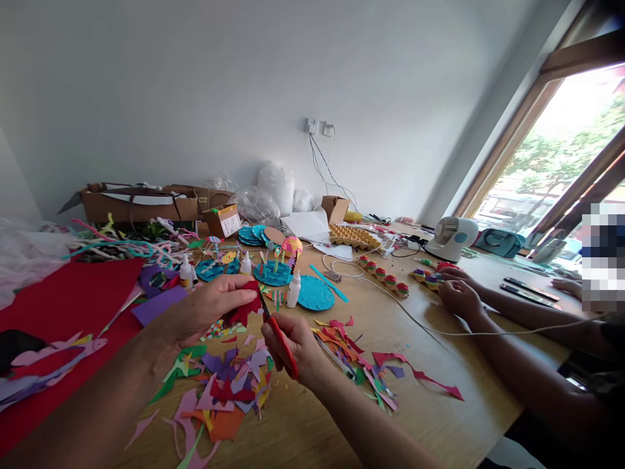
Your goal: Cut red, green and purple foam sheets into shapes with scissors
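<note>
My left hand (222, 303) pinches a small piece of dark red paper (243, 311) between thumb and fingers. Red-handled scissors (284, 345) are gripped in my right hand (297, 342), their blades pointing up and left against the paper's right edge. Whether the blades are apart there, I cannot tell. Below both hands lies a heap of colourful paper scraps (229, 391). Just beyond them stand a white glue bottle (293, 290) and a blue round disc (316, 293). A blue disc with a colourful paper decoration (273, 272) sits behind the bottle.
Large red sheets (73, 299) and a purple sheet (159, 306) lie at left. A co-worker's hands (459, 296) work on a painted egg-carton strip (426, 279) at right. A white cable (415, 319) crosses the table. A small fan (452, 240) and cardboard boxes (139, 207) stand farther back.
</note>
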Action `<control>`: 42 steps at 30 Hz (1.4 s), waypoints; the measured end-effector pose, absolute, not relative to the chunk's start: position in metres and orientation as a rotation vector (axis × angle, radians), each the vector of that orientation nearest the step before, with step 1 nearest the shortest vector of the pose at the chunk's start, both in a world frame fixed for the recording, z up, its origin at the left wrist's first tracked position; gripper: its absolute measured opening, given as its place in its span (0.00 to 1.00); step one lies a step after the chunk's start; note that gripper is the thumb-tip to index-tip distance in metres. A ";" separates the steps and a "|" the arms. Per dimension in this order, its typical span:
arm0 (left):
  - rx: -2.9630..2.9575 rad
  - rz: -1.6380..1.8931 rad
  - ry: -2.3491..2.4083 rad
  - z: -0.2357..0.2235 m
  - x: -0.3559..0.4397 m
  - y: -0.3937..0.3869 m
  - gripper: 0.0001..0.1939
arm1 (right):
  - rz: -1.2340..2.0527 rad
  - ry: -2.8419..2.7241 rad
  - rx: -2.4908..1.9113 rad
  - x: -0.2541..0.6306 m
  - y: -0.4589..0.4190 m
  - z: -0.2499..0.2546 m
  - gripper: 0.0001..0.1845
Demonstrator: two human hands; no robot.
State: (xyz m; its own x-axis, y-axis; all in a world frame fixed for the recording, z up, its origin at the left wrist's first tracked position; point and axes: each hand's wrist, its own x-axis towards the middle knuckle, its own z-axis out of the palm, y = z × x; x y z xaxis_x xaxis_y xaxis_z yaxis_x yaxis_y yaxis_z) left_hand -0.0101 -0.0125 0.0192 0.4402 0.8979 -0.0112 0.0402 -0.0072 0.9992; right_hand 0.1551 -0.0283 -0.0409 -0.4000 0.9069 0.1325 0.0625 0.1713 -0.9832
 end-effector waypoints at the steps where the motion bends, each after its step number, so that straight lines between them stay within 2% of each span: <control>1: 1.397 0.849 0.894 0.019 -0.011 -0.012 0.11 | 1.318 -1.655 -0.943 0.155 -0.028 -0.041 0.19; 21: 1.482 0.926 1.053 0.014 -0.013 -0.010 0.12 | 1.311 -1.676 -0.951 0.156 -0.026 -0.043 0.20; 42: 1.539 0.763 0.965 0.025 -0.014 -0.013 0.11 | 1.071 -1.880 -1.002 0.159 -0.024 -0.046 0.18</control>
State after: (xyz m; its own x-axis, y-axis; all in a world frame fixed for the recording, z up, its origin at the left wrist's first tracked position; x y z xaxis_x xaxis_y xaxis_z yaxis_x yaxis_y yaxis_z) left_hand -0.0137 -0.0132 0.0248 0.4584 0.8882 -0.0307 0.1748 -0.0562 0.9830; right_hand 0.1588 -0.0241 -0.0461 -0.4220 0.8807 0.2151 0.2640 0.3463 -0.9002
